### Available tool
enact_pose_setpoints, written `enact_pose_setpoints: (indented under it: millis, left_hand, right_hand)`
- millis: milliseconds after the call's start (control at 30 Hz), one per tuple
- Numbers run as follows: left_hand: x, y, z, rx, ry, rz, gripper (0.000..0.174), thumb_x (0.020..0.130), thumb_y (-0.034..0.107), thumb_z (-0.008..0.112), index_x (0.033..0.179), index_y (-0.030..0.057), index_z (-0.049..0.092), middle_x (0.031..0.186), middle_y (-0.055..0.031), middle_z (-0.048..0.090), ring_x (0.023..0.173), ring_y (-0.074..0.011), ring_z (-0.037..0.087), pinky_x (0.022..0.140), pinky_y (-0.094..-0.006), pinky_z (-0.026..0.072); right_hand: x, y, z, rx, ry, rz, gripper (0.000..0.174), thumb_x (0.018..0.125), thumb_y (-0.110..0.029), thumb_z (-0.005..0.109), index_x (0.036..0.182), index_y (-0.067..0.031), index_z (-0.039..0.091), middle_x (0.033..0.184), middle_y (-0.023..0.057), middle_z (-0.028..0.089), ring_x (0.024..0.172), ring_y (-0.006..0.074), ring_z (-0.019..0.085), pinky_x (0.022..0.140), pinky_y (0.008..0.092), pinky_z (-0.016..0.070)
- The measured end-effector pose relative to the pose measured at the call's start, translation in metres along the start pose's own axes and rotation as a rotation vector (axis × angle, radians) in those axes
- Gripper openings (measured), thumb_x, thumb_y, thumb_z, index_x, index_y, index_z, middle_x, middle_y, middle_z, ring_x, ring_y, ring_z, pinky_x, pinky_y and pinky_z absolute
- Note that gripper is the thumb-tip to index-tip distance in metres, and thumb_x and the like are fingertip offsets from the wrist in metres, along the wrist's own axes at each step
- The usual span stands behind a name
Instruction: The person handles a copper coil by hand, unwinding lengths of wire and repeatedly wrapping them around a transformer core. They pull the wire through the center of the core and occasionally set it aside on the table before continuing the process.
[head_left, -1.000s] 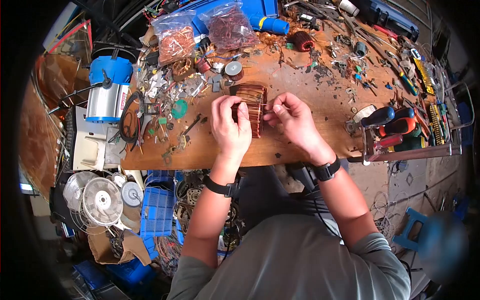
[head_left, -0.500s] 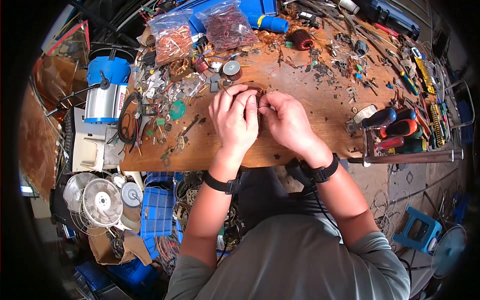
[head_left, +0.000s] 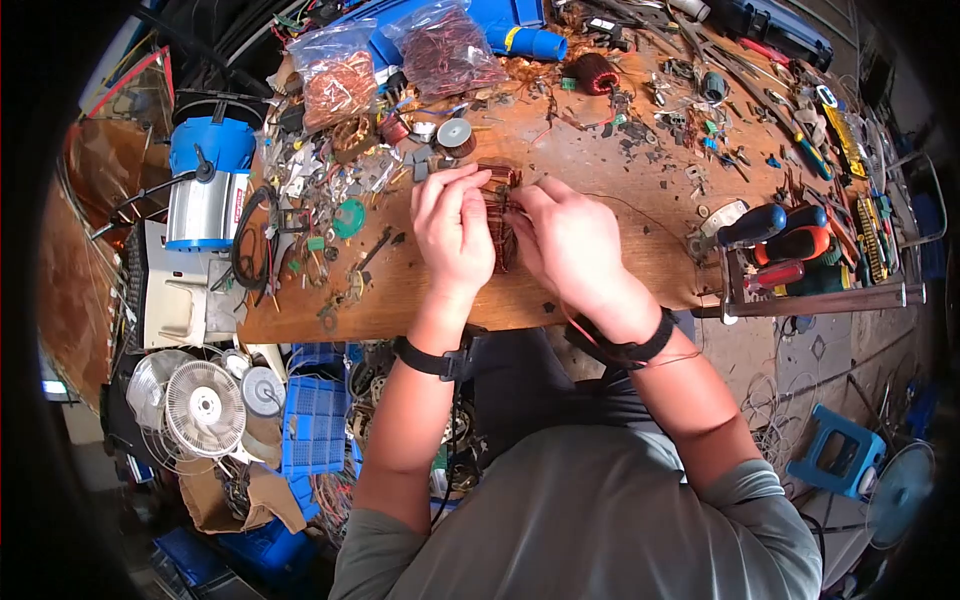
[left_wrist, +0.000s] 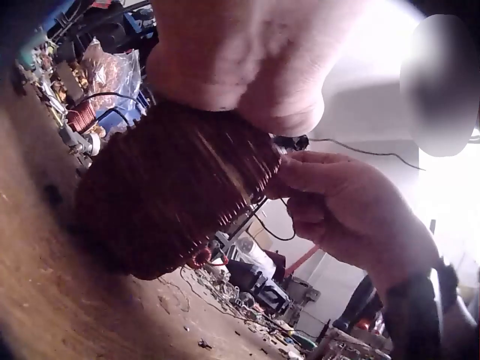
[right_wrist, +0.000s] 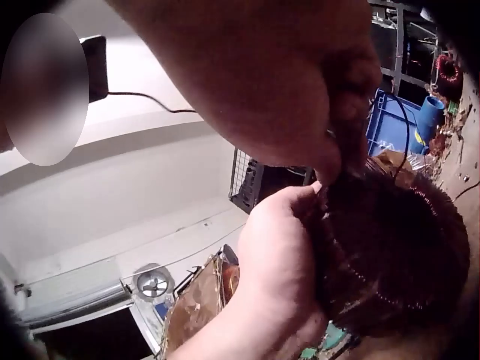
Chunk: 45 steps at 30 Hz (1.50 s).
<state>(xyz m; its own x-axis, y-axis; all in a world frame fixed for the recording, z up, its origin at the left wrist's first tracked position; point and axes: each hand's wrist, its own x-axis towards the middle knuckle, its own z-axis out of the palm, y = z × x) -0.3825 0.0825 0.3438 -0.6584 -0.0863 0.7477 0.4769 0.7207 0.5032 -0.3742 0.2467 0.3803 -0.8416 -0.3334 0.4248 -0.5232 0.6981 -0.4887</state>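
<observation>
A ring-shaped core wound with copper wire (head_left: 503, 225) stands on the wooden table between the hands. My left hand (head_left: 455, 228) holds its left side, with the thumb along the windings. On the right side my right hand (head_left: 573, 243) pinches at the coil's edge with thumb and forefinger. In the left wrist view the dark windings (left_wrist: 172, 195) fill the centre, and the right hand (left_wrist: 352, 206) touches their edge. The right wrist view shows the coil (right_wrist: 390, 255) in shadow, gripped by the left hand (right_wrist: 277, 262). A thin wire trails from the right hand's area.
Plastic bags of copper wire (head_left: 338, 85), a blue tube (head_left: 535, 43) and another red-brown coil (head_left: 597, 74) lie at the back. Screwdrivers (head_left: 755, 226) stand in a rack at the right. A blue and silver motor (head_left: 209, 185) is at the left, with scraps on the table (head_left: 400, 300).
The right hand has turned over with its back upward, at the coil's right edge. A loose wire now curves across the table and by the right wrist. The left hand keeps its hold.
</observation>
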Motion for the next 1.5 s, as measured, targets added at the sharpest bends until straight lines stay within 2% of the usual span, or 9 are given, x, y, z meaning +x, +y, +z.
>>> enact_pose_setpoints:
  millis: [200, 400, 533, 767, 933, 1067, 1200, 1333, 1500]
  left_hand:
    - [0.001, 0.0, -0.002, -0.131, -0.025, -0.111, 0.021, 0.096, 0.012, 0.057, 0.101, 0.0004, 0.074, 0.106, -0.0135, 0.07, 0.104, -0.0302, 0.065, 0.093, -0.0385, 0.0496]
    - [0.003, -0.004, -0.002, -0.31, -0.102, -0.152, 0.025, 0.098, 0.017, 0.057, 0.108, -0.0005, 0.073, 0.114, -0.0148, 0.068, 0.111, -0.0299, 0.063, 0.099, -0.0379, 0.0475]
    - [-0.004, -0.004, -0.004, -0.271, -0.153, -0.097, 0.029, 0.096, 0.016, 0.059, 0.119, 0.0017, 0.068, 0.126, -0.0163, 0.061, 0.118, -0.0308, 0.058, 0.102, -0.0398, 0.0452]
    - [-0.012, 0.0, 0.006, -0.208, -0.061, -0.176, 0.023, 0.096, 0.014, 0.061, 0.115, 0.0035, 0.069, 0.119, -0.013, 0.057, 0.117, -0.0291, 0.055, 0.104, -0.0392, 0.0428]
    - [-0.013, -0.002, 0.004, -0.172, -0.054, -0.146, 0.025, 0.098, 0.018, 0.059, 0.116, 0.0028, 0.069, 0.118, -0.0137, 0.057, 0.115, -0.0307, 0.055, 0.103, -0.0408, 0.0423]
    - [-0.015, -0.006, -0.003, -0.191, -0.067, -0.09, 0.027, 0.099, 0.02, 0.058, 0.117, 0.0021, 0.068, 0.117, -0.015, 0.058, 0.114, -0.0315, 0.055, 0.102, -0.0416, 0.0423]
    - [-0.018, -0.007, -0.002, -0.169, -0.027, -0.085, 0.028, 0.098, 0.019, 0.058, 0.117, 0.0019, 0.069, 0.117, -0.0156, 0.059, 0.113, -0.032, 0.056, 0.101, -0.0417, 0.0426]
    - [-0.018, -0.005, 0.004, -0.147, 0.002, -0.107, 0.026, 0.096, 0.014, 0.058, 0.117, 0.0034, 0.069, 0.117, -0.0147, 0.058, 0.113, -0.0319, 0.056, 0.101, -0.0417, 0.0431]
    - [-0.017, -0.002, 0.001, -0.09, -0.02, -0.116, 0.027, 0.094, 0.01, 0.058, 0.118, 0.0044, 0.069, 0.118, -0.0147, 0.058, 0.113, -0.0321, 0.056, 0.102, -0.0414, 0.0436]
  right_hand:
    - [0.0, 0.035, 0.003, 0.096, 0.116, -0.07, 0.007, 0.085, -0.01, 0.066, 0.09, -0.0062, 0.065, 0.082, 0.0173, 0.066, 0.077, 0.0394, 0.066, 0.066, 0.0473, 0.0534]
    - [-0.028, 0.068, 0.007, 0.987, 0.129, 0.557, 0.01, 0.102, -0.008, 0.06, 0.093, -0.0033, 0.06, 0.075, -0.0056, 0.055, 0.067, 0.0032, 0.047, 0.058, 0.0219, 0.0408]
    - [-0.029, 0.07, 0.012, 0.963, 0.148, 0.606, 0.003, 0.099, -0.006, 0.062, 0.099, -0.0038, 0.063, 0.084, -0.0005, 0.063, 0.064, 0.0081, 0.053, 0.058, 0.0251, 0.0449]
    - [0.005, 0.018, -0.015, 0.066, 0.053, 0.01, 0.015, 0.087, -0.013, 0.069, 0.099, -0.0058, 0.073, 0.092, 0.0155, 0.07, 0.084, 0.0374, 0.068, 0.072, 0.0451, 0.0553]
    - [0.017, 0.018, -0.008, 0.007, -0.055, -0.002, 0.008, 0.086, -0.012, 0.069, 0.089, -0.0052, 0.07, 0.086, 0.0153, 0.068, 0.081, 0.0374, 0.067, 0.072, 0.0457, 0.0546]
    - [0.008, 0.053, 0.004, 0.016, 0.334, 0.011, 0.005, 0.087, -0.002, 0.067, 0.092, -0.0026, 0.068, 0.084, 0.0166, 0.067, 0.078, 0.0336, 0.068, 0.07, 0.0397, 0.0543]
    - [0.01, 0.094, -0.022, 0.349, 0.288, 0.589, 0.009, 0.088, -0.001, 0.063, 0.095, -0.0024, 0.068, 0.089, 0.0154, 0.068, 0.088, 0.0371, 0.067, 0.076, 0.0424, 0.0552]
    - [0.002, 0.045, -0.018, -0.026, 0.443, 0.23, 0.045, 0.083, -0.008, 0.068, 0.127, -0.009, 0.058, 0.129, 0.0128, 0.057, 0.097, 0.0355, 0.068, 0.076, 0.0439, 0.0585]
    - [0.007, -0.005, -0.005, -0.039, 0.375, -0.059, 0.045, 0.084, 0.0, 0.063, 0.128, -0.0064, 0.058, 0.126, 0.0154, 0.06, 0.087, 0.0349, 0.069, 0.073, 0.0426, 0.0583]
